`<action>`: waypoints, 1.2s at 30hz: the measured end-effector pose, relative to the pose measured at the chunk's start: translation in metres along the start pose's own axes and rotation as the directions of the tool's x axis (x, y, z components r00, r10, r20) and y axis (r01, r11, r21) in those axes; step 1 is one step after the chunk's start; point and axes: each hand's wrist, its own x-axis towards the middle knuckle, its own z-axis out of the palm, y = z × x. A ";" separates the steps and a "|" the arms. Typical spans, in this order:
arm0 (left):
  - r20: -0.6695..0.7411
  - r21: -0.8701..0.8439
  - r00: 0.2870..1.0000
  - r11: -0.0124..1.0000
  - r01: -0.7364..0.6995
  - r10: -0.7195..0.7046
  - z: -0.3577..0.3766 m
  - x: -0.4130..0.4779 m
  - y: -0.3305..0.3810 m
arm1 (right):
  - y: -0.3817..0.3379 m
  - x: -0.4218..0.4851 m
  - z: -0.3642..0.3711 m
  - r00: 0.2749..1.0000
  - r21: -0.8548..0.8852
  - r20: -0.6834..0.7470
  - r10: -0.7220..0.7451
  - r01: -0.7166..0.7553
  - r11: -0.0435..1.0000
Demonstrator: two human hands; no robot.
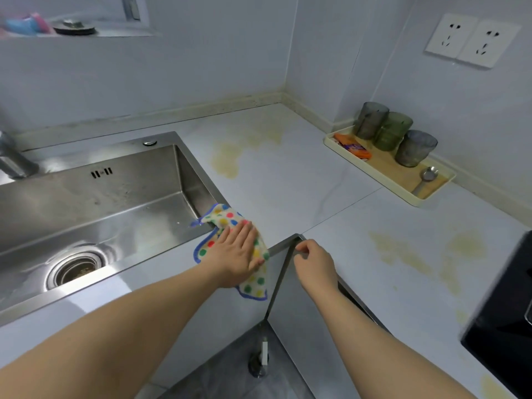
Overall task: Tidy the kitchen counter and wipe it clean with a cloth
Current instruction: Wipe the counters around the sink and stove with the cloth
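Observation:
A polka-dot cloth [221,217] with a blue hem lies on the white counter [302,180] at the sink's near right corner, one edge hanging over the sink rim. My left hand [236,251] presses flat on it with straight fingers. My right hand [313,263] rests at the counter's inner corner edge, fingers curled on the metal trim. Yellowish stains [239,156] mark the counter behind the sink, and more stains [417,254] lie to the right.
A steel sink [95,197] with a drain fills the left. A cream tray [426,200] by the right wall holds three tinted glasses [391,133], an orange packet [352,146] and a metal spoon [427,175]. A black cooktop [506,321] sits at the right edge. Wall sockets [472,40] are above.

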 end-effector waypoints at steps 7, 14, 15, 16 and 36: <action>-0.037 -0.086 0.988 0.985 0.149 -0.152 -0.004 0.027 0.014 | -0.004 0.027 0.001 0.999 0.041 -0.053 -0.012 0.015 0.999; -0.044 -0.112 0.975 0.971 0.212 -0.218 -0.025 0.074 -0.016 | -0.032 0.072 0.007 0.998 -0.019 -0.049 -0.033 0.032 0.999; -0.039 -0.114 0.973 0.968 0.223 -0.229 -0.029 0.081 -0.023 | -0.036 0.079 0.009 0.998 -0.032 -0.049 -0.033 0.031 0.999; -0.040 -0.118 0.970 0.965 0.236 -0.242 -0.033 0.090 -0.033 | -0.041 0.089 0.011 0.998 -0.048 -0.050 -0.029 0.027 0.999; -0.107 -0.185 0.939 0.934 0.305 -0.328 -0.058 0.183 -0.091 | -0.084 0.235 0.020 0.996 -0.431 0.028 -0.089 0.092 0.898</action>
